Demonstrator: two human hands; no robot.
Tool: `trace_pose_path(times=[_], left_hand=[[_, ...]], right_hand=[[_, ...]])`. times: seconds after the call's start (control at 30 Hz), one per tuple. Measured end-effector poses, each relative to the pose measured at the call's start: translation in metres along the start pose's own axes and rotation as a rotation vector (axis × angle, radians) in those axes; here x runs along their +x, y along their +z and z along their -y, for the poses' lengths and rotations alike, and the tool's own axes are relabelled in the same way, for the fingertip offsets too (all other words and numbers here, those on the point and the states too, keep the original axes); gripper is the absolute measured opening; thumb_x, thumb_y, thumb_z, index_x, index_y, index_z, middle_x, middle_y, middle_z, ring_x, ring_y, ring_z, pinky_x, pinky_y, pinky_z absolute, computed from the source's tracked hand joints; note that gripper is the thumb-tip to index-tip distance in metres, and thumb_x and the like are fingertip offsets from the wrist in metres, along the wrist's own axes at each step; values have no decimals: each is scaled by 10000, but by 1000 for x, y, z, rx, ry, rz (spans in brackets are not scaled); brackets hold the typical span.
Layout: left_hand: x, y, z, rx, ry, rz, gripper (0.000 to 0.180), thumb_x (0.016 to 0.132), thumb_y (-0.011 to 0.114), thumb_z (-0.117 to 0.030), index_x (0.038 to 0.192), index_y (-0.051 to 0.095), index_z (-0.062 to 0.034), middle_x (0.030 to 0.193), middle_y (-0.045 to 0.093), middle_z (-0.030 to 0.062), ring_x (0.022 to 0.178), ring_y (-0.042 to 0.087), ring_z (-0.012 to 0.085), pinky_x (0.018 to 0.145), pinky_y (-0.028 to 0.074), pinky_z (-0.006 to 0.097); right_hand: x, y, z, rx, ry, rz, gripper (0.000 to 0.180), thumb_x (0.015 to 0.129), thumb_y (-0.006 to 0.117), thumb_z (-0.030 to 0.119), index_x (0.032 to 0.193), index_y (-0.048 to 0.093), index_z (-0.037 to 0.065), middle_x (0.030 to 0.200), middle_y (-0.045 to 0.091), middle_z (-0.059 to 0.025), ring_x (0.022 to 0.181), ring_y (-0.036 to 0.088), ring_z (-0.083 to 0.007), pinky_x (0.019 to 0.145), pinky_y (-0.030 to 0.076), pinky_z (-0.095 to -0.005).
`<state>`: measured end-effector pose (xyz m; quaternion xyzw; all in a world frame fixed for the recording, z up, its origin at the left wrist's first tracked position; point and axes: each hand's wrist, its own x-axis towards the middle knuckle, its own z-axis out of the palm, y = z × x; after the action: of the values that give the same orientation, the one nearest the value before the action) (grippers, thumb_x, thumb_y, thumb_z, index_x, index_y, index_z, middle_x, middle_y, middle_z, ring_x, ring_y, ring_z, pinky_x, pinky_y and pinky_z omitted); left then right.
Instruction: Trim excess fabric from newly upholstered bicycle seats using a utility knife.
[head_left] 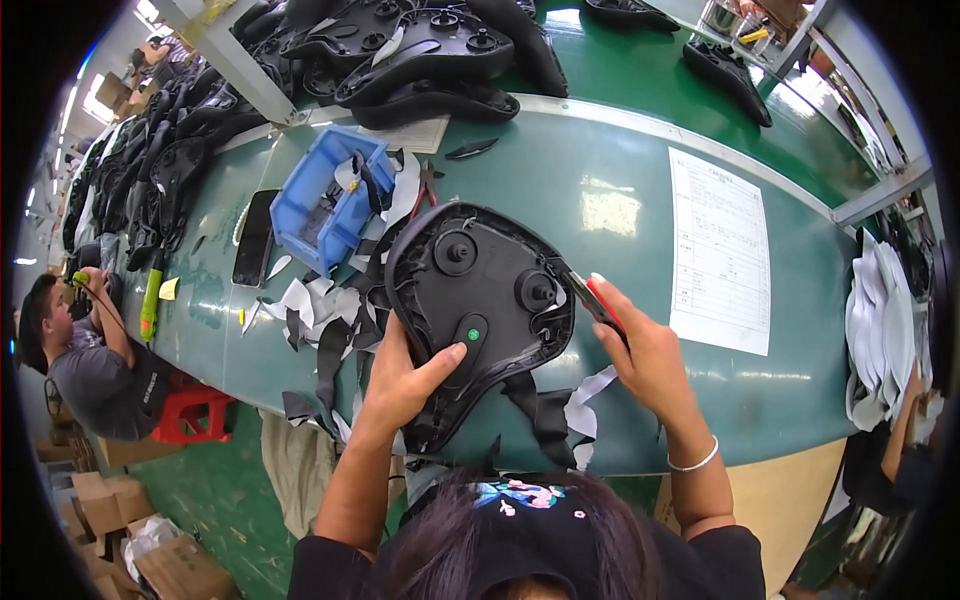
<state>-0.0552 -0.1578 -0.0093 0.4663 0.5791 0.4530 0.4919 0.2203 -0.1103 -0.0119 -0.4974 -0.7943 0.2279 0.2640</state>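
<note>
A black saddle [487,285], underside up, is tilted over the green table in front of me. Two round black mounts and a small green dot show on its base. My left hand [405,380] grips its narrowing lower part, with the thumb on the base near the dot. In my right hand [645,360] is a red-and-black hand tool [607,308]. Its narrow tip meets the saddle's right rim; the fingers hide part of it, so its exact kind is unclear. Black and white scraps [545,415] lie below the saddle.
Left of the saddle stand a blue bin [330,205], a phone [254,240] and red-handled pliers [427,185]. A printed sheet [718,250] lies on the right. More saddles [430,60] are piled beyond the table. Another person [95,360] sits at the far left.
</note>
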Motion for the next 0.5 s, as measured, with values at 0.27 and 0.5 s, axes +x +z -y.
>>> trace_pose_path(times=[0.27, 0.5], left_hand=[[-23, 34, -8, 31, 0, -80, 639, 771, 722, -161, 1265, 370, 40, 1179, 537, 183, 1066, 550, 239, 929, 431, 342], [-64, 84, -4, 88, 129, -90, 780, 708, 810, -225, 1250, 312, 32, 1192, 445, 152, 1096, 500, 239, 917, 421, 356]], right_hand=[[-54, 17, 23, -203, 174, 224, 688, 850, 622, 141, 1448, 282, 157, 735, 615, -180, 611, 590, -381, 534, 448, -440], [-107, 32, 52, 234, 266, -29, 590, 891, 564, 143, 1408, 286, 77, 761, 636, -226, 559, 612, -342, 513, 475, -401]])
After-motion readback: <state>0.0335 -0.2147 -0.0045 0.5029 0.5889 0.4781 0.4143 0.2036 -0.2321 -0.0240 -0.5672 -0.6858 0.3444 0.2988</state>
